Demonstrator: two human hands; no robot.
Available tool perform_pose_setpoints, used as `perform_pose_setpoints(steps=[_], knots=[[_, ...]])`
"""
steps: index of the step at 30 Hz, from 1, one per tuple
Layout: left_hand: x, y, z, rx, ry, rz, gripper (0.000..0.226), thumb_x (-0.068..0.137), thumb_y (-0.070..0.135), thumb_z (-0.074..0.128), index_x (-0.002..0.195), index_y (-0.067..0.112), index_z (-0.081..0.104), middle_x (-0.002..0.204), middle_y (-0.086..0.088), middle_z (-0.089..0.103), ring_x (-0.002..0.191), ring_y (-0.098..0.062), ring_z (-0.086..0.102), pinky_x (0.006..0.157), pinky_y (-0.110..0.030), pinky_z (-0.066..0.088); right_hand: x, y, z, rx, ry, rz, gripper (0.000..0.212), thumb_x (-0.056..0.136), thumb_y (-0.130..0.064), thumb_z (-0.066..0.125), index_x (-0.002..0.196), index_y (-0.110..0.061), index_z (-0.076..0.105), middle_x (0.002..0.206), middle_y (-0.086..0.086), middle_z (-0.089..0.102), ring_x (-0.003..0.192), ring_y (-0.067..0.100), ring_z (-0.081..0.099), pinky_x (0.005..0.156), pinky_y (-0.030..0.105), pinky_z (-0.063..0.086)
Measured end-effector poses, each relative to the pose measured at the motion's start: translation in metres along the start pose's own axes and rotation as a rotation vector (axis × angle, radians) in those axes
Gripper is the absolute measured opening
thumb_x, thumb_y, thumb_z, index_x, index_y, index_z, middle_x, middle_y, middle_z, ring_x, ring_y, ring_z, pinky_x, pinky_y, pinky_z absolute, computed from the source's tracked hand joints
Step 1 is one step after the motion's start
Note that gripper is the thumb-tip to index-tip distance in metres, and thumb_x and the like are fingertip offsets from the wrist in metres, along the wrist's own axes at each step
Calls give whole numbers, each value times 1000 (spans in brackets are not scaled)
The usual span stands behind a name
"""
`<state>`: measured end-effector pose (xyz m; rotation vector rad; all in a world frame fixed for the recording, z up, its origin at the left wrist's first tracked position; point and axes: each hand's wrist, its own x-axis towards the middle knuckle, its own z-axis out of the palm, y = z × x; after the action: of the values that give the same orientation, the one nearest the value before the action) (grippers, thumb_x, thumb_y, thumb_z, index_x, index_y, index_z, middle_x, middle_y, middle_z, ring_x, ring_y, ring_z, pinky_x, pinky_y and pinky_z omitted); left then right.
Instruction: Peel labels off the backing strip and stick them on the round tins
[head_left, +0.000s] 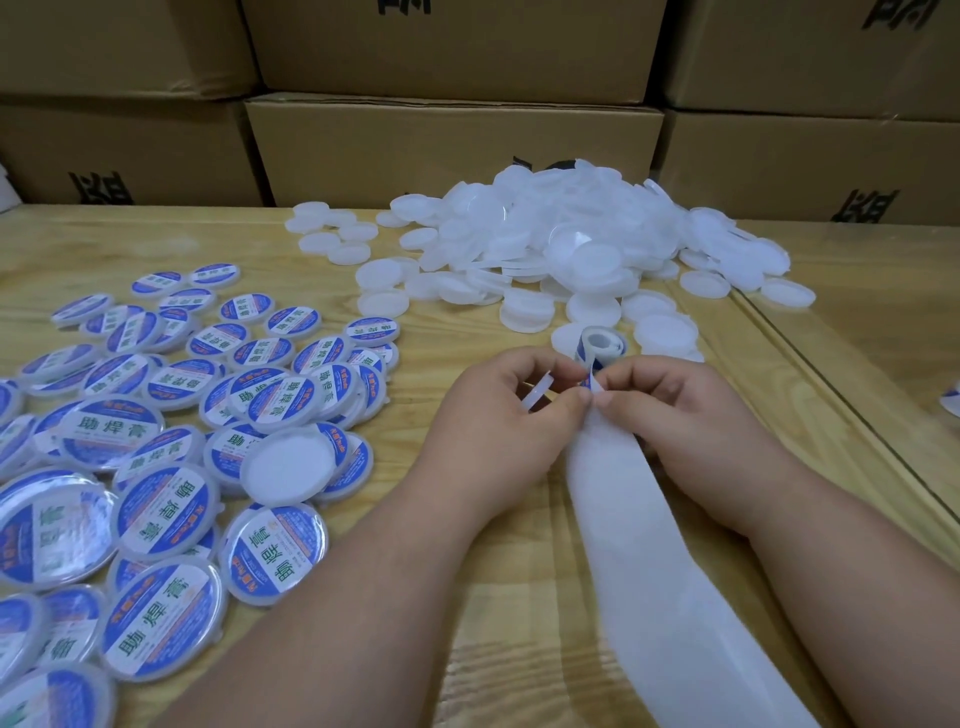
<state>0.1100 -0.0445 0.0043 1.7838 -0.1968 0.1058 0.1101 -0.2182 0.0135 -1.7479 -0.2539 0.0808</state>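
Boxes behind the desk (467, 519); my left hand (498, 415) holds a tin (537, 397), right hand (675, 415) pinches the label (586, 383), which may crease.

I see bare worktop (467, 338) in a lane running from the near edge up between the labelled tins (171, 467) crowding the left side and the heap of blank tins (571, 244) toward the far right. Stacked cartons (452, 145) wall off the far edge. The backing strip (654, 597) crosses the near right.

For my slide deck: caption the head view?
Both hands peel a label from the backing strip between labelled and blank tins.
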Motion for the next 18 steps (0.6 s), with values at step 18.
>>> perform_pose_setpoints(steps=[18], knots=[[2, -5, -1, -27, 30, -47, 18, 92, 22, 65, 87, 36, 75, 74, 16, 72, 59, -3, 58, 54, -18, 47, 1, 0, 2, -70, -25, -7, 23, 95, -2, 61, 85, -16, 74, 67, -3, 60, 62, 9, 54, 57, 18, 46]])
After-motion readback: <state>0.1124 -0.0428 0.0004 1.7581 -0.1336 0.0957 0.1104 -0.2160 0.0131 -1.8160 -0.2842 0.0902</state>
